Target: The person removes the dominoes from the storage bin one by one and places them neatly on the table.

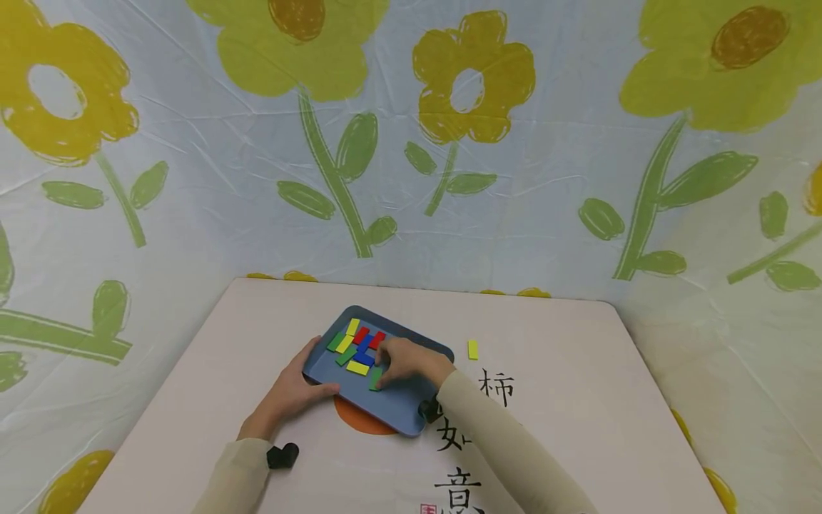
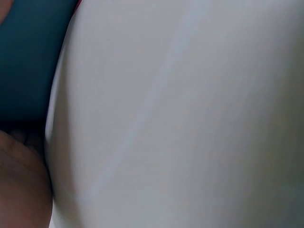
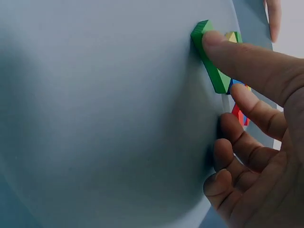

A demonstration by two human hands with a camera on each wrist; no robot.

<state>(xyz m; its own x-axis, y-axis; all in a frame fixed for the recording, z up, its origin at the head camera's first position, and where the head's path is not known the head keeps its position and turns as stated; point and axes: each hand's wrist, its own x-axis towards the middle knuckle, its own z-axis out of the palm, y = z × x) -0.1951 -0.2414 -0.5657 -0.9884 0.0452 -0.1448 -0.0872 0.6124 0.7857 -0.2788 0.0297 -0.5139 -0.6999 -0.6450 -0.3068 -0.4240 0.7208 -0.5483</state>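
Note:
A blue-grey tray lies at an angle on the table, holding several small flat blocks in yellow, red, blue and green. My left hand holds the tray by its left corner, thumb along the near rim; in the left wrist view only part of that hand shows against the tray wall. Over the tray, my right hand pinches a green block between thumb and index finger. Seen from the right wrist, the thumb covers one end of the green block and the index fingertip is at the other; the remaining fingers are loosely bent.
A single yellow block lies on the table right of the tray. The pale table covering carries black printed characters and an orange shape partly beneath the tray. Behind stands a flower-patterned cloth wall.

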